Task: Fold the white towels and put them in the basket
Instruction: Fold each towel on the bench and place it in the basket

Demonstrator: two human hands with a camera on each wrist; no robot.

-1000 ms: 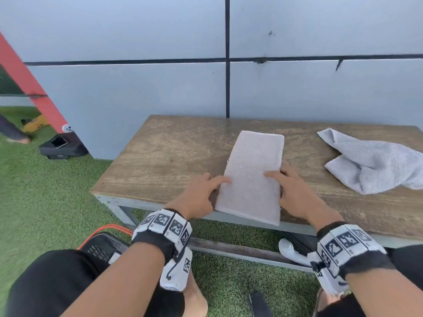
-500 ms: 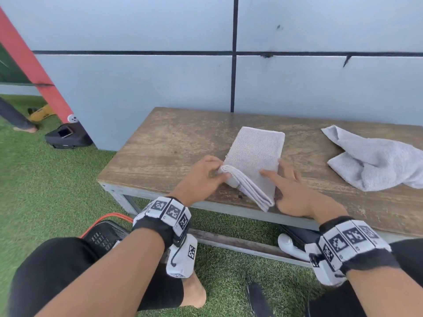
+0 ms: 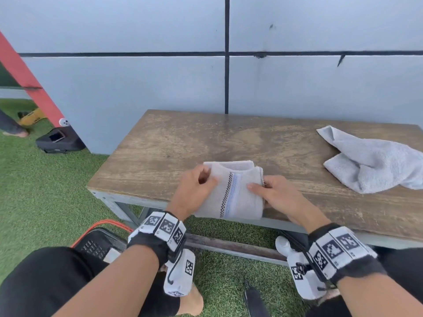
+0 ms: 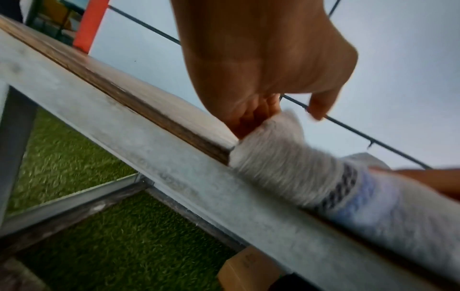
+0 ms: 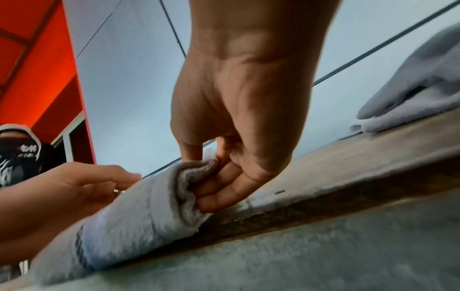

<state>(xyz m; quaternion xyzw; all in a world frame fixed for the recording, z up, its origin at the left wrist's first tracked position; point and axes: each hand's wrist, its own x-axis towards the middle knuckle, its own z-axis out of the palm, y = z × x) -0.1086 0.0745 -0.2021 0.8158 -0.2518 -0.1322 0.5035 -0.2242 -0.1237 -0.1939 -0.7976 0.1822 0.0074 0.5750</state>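
Observation:
A white towel (image 3: 238, 191) with a dark checked stripe and a pale blue band lies folded over at the near edge of the wooden table (image 3: 174, 145). My left hand (image 3: 196, 186) pinches its left side, thumb on top. My right hand (image 3: 270, 191) pinches the right side, thumb on top and fingers curled under the layers (image 5: 199, 177). The towel's front hangs slightly over the table edge (image 4: 286, 173). A second white towel (image 3: 370, 163) lies crumpled at the table's right. No basket is in view.
A grey panelled wall (image 3: 160, 76) stands right behind the table. Green turf (image 3: 41, 191) covers the ground. A black case (image 3: 59, 140) and a red beam (image 3: 29, 81) are at the left. A black object with an orange cord (image 3: 98, 241) sits by my left knee.
The long towel strip's near end was lifted by both hands and carried toward the far end; it now lies folded in half, with the striped side showing on top.

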